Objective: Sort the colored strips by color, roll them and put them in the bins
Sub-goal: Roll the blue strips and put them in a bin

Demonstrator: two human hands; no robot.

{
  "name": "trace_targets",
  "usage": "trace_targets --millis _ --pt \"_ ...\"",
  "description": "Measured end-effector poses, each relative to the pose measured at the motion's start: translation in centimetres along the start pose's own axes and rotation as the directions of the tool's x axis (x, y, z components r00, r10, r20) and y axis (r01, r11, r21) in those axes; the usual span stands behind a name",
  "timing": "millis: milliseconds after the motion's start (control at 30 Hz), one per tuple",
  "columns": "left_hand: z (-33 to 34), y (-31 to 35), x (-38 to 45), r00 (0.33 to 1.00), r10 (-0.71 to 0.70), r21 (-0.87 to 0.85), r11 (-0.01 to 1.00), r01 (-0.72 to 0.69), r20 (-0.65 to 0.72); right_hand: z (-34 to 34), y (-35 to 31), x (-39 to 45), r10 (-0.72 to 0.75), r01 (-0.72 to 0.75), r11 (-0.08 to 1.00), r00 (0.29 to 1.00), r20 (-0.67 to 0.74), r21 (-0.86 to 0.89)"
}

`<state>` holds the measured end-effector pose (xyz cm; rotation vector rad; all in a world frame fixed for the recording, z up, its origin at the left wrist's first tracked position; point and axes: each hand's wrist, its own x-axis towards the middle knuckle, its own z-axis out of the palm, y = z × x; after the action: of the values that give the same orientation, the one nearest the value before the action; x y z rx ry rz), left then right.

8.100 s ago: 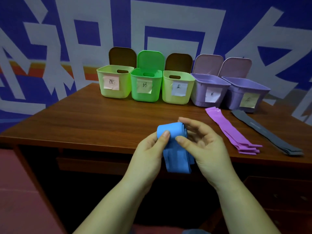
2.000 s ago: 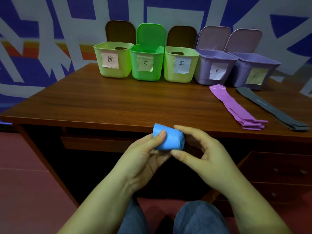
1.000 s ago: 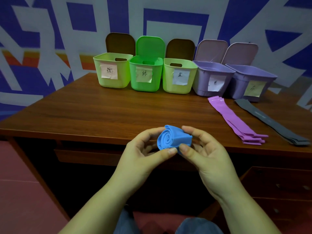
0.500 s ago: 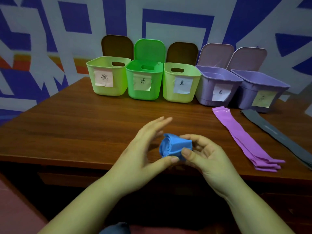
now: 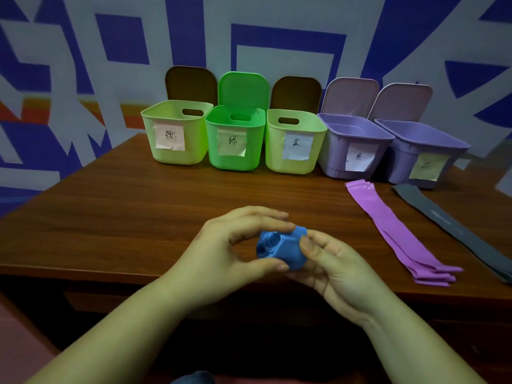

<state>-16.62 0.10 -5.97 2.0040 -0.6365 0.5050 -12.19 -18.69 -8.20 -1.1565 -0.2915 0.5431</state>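
A rolled blue strip [image 5: 279, 249] is held between both hands just above the table's front edge. My left hand [image 5: 230, 245] curls round its left side, fingers over the top and thumb underneath. My right hand [image 5: 329, 261] pinches its right end with thumb and fingers. Purple strips [image 5: 393, 231] lie stacked on the table to the right, grey strips [image 5: 457, 231] beside them. Along the back stand several open bins: a pale green bin [image 5: 177, 134], a bright green bin [image 5: 235, 139], another pale green bin [image 5: 293, 142] and two purple bins [image 5: 352, 148] [image 5: 421, 153], each with a paper label.
The wooden table [image 5: 124, 217] has a front edge right under my hands. A painted blue and white wall rises behind the bins. The bin lids stand upright against it.
My left hand's fingers, spread open half a second ago, have curled back over the blue roll. Both hands have carried the roll forward over the table since a second ago.
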Motion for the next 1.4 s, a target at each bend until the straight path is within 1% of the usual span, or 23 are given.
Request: trace_targets --millis 100,300,433,567,733,867,967,1067,1200,1300,1400 --pt "-0.4 0.6 -0.3 1.0 -0.004 -0.015 1.0 0.004 0.016 0.5 -0.2 -0.4 0.003 -0.003 1.0 1.0 0.014 -0.007" --pt "-0.7 1.2 -0.7 0.998 -0.05 -0.125 0.991 0.044 -0.045 1.1 -0.9 -0.6 -0.009 0.009 1.0 0.999 0.034 -0.008" --pt "-0.3 0.4 0.0 0.992 -0.102 -0.198 0.977 0.085 -0.075 0.6 -1.4 0.3 -0.063 0.062 0.994 0.998 -0.007 -0.09" --pt "0.6 -2.1 2.0 0.981 -0.164 -0.28 0.951 0.13 -0.103 -1.0 -2.2 3.0 -0.047 0.043 0.989 0.998 -0.028 -0.138" --pt "1.1 -6.7 7.4 0.958 -0.277 -0.415 0.883 0.22 -0.08 -3.9 -4.9 8.8 0.003 -0.014 0.98 0.998 -0.06 -0.198" --pt "1.2 -10.8 12.3 0.921 -0.378 -0.507 0.814 0.283 -0.092 -6.1 -6.6 14.3 0.027 -0.042 0.985 0.996 -0.089 -0.166" --pt "0.8 -12.2 14.8 0.893 -0.443 -0.547 0.768 0.334 -0.077 -6.6 -7.8 16.8 0.089 -0.107 0.987 0.985 -0.146 -0.116" --pt "-0.6 -11.7 17.6 0.878 -0.477 -0.552 0.743 0.379 -0.04 -6.1 -10.1 18.2 0.103 -0.12 0.989 0.979 -0.177 -0.086" --pt "-3.2 -8.9 22.3 0.845 -0.534 -0.594 0.682 0.427 -0.005 -4.7 -15.9 18.7 0.122 -0.144 0.984 0.974 -0.191 -0.106" --pt "-4.9 -6.3 26.0 0.838 -0.544 -0.599 0.655 0.46 0.048 -3.9 -20.7 18.7 0.126 -0.156 0.973 0.977 -0.172 -0.172" --pt "-6.5 -4.1 29.7 0.83 -0.548 -0.627 0.613 0.481 0.101 -3.3 -25.1 19.2 0.099 -0.139 0.965 0.979 -0.178 -0.224"
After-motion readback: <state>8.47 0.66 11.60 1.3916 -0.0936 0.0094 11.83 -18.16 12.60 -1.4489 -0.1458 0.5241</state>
